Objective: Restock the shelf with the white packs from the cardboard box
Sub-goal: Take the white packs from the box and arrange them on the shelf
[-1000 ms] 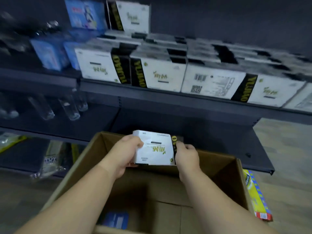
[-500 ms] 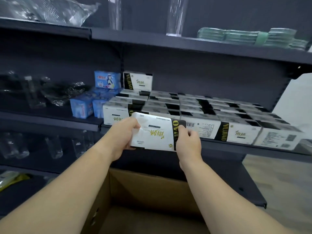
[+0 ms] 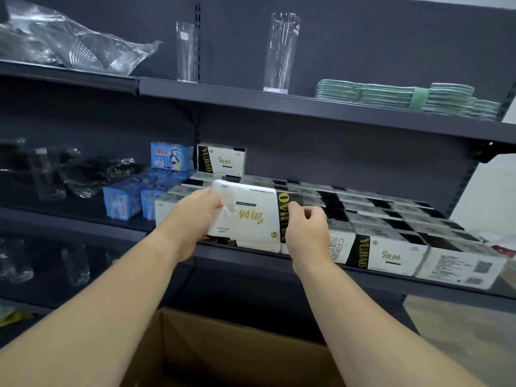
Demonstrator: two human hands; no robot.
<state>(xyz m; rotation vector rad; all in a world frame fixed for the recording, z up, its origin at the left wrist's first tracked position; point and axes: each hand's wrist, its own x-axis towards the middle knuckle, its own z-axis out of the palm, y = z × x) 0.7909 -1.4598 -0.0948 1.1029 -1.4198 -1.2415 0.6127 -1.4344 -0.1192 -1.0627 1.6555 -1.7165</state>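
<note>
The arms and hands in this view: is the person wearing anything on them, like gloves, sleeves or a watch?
Nothing shows on them. The left hand and right hand are bare, without gloves or visible rings. Both forearms are uncovered right to the picture's edge, with no sleeve, watch or wristband.

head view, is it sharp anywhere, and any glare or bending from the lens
Head view: the held pack between the left hand and right hand is fairly sharp; the shelf packs look smeared; glare streaks the tall glass and plastic bag; shelf edges bow from the wide lens.
</note>
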